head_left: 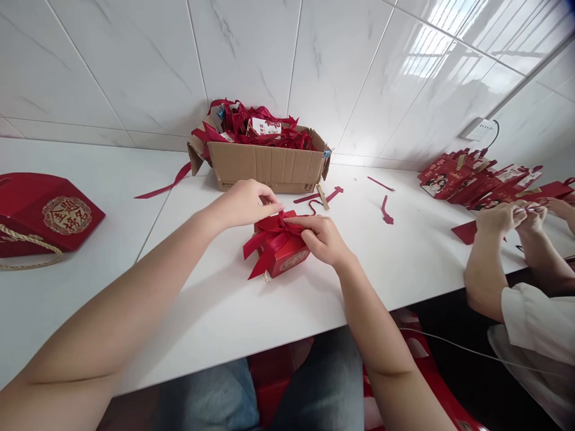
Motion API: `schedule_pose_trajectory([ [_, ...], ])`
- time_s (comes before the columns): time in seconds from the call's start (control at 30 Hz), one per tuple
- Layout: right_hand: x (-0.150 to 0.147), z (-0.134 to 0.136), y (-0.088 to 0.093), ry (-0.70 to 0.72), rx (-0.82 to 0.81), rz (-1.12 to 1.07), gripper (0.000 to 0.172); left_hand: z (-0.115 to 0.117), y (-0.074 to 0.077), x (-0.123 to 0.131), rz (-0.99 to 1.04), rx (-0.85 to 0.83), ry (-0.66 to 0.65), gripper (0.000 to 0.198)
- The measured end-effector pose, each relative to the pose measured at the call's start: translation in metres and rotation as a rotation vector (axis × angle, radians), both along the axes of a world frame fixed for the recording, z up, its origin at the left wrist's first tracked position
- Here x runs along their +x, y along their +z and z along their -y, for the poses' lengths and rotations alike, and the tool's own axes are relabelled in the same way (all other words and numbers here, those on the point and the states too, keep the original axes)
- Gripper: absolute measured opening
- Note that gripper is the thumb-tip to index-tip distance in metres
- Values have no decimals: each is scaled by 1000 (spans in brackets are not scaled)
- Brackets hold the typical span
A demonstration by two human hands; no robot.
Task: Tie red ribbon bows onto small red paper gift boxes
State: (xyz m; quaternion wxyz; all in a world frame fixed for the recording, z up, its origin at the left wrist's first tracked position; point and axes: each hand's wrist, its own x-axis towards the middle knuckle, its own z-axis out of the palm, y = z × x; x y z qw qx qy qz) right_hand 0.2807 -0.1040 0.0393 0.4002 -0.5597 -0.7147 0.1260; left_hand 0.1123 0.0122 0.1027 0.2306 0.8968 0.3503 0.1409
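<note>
A small red gift box [293, 258] with a gold emblem stands on the white table in front of me. A red ribbon [265, 242] is tied on its top, with tails hanging over the left side. My left hand [245, 205] is at the box's upper left, its thumb and fingertips closed on the ribbon near the knot. From the right, my right hand [327, 239] pinches the ribbon, its index finger lying by the knot. The fingertips partly cover the knot. A bit of twisted cord [266, 277] shows below the box.
A cardboard box [260, 164] full of red ribbons and tags stands against the tiled wall. A larger red gift box [74, 194] sits at left. Ribbon scraps [386, 211] lie at right. Beyond are red bags [449, 176] and a co-worker's hands [498, 218].
</note>
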Motion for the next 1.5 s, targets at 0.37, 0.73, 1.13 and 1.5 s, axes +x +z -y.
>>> schedule_pose_trajectory([
  [0.37, -12, 1, -2, 17, 193, 84, 32, -7, -1, -5, -102, -128, -43, 33],
  [0.73, -6, 0, -5, 60, 224, 200, 42, 0, -9, 4, 57, 25, -37, 19],
  [1.13, -5, 1, -5, 133, 163, 180, 42, -3, -19, 9, 104, 34, -32, 17],
  [1.5, -12, 7, 0, -13, 106, 104, 44, -4, -17, 7, 181, -38, -64, 18],
])
